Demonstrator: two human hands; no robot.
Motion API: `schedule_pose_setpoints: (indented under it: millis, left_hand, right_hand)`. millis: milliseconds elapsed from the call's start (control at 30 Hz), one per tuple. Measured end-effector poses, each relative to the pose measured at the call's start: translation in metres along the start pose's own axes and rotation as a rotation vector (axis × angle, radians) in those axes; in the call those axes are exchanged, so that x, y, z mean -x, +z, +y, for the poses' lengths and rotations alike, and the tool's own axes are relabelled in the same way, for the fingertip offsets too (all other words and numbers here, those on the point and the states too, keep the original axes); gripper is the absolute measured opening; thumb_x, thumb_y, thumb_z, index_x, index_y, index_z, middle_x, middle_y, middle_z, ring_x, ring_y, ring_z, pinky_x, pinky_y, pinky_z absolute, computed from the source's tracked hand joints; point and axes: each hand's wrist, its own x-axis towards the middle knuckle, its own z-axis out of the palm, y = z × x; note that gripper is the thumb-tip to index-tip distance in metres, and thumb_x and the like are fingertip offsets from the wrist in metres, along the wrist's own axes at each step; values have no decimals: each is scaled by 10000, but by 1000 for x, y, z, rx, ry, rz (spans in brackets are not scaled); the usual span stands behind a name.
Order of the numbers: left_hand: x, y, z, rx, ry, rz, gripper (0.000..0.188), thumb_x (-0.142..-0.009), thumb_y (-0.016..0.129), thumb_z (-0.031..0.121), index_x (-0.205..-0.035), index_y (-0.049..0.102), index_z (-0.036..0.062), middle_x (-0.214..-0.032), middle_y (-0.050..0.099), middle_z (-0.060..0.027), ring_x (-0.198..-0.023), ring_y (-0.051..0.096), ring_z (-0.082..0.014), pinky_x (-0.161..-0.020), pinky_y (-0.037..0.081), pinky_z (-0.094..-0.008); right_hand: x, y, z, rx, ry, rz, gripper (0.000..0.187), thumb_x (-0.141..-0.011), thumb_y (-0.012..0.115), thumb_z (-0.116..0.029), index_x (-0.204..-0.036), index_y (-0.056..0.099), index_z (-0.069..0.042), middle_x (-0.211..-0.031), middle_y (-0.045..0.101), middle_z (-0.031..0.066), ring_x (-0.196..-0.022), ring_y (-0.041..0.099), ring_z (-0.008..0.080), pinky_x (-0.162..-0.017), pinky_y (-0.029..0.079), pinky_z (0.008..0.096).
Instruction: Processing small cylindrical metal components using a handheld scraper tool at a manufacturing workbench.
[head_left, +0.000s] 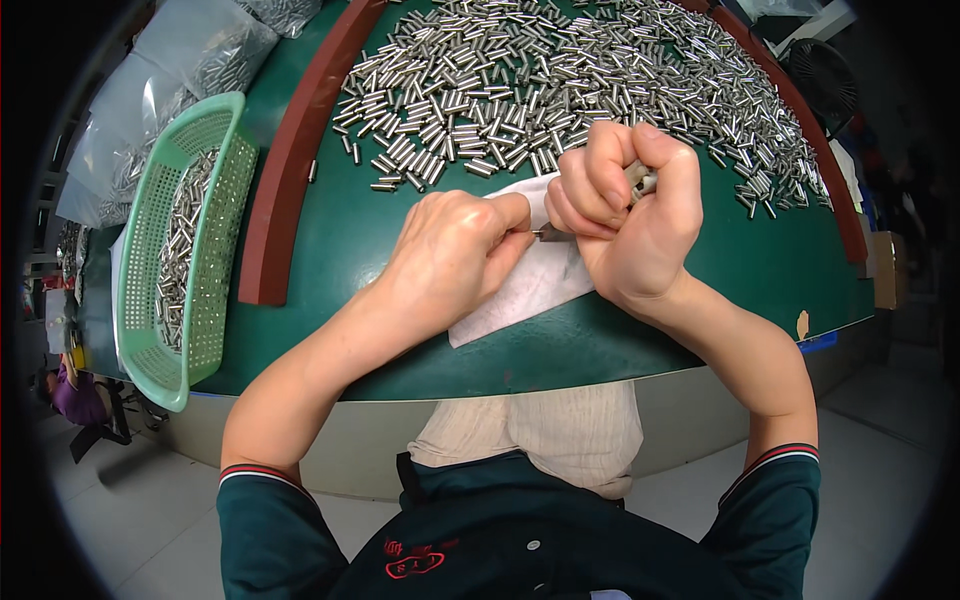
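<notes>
My left hand [455, 255] rests on a white cloth [530, 280] on the green table and pinches one small metal pin [552, 234] at its fingertips. My right hand [630, 215] is closed in a fist just to the right, gripping a bundle of metal pins [642, 180] whose ends show between thumb and fingers. The single pin's tip points toward the right fist. Both hands almost touch over the cloth.
A large heap of loose metal pins [560, 90] covers the far table, bounded by a curved brown rail [290, 170]. A green plastic basket [150, 340] with more pins stands at the left. Clear bags of pins [170, 80] lie behind it.
</notes>
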Motion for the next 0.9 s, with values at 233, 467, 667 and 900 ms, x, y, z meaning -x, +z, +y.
schedule_pose_setpoints:
  millis: [233, 467, 667, 900]
  left_hand:
    - [-3, -2, 3, -48, 25, 23, 73, -708, 610, 37, -698, 557, -11, -508, 504, -138, -425, 509, -239, -418, 384, -320]
    - [-5, -20, -4, 848, -340, -16, 149, -818, 581, 169, -762, 531, 40, -752, 554, -10, -594, 422, -51, -510, 366, -197]
    - [-3, -23, -18, 1487, -439, -168, 166, -840, 557, 147, -962, 536, 38, -810, 546, -31, -579, 371, -37, -512, 329, -156]
    - [-4, -17, -21, 1501, -449, -171, 158, -848, 536, 127, -975, 531, 32, -841, 515, -20, -627, 388, -48, -576, 358, -178]
  right_hand:
    - [-7, -2, 0, 3, 23, 17, 337, -829, 289, -243, -531, 284, -85, -426, 229, -11, -386, 164, 75, -381, 149, 241]
    - [3, -7, -1, -55, 62, -14, 348, -839, 285, -282, -534, 279, -112, -427, 239, -14, -385, 174, 86, -395, 164, 246]
    - [1, -1, -4, -55, 110, 27, 379, -846, 282, -311, -525, 278, -110, -419, 225, -18, -388, 157, 87, -405, 161, 255]
    - [-2, -3, -6, -34, 120, 38, 369, -839, 272, -308, -530, 274, -108, -422, 223, -20, -397, 155, 86, -412, 163, 254]
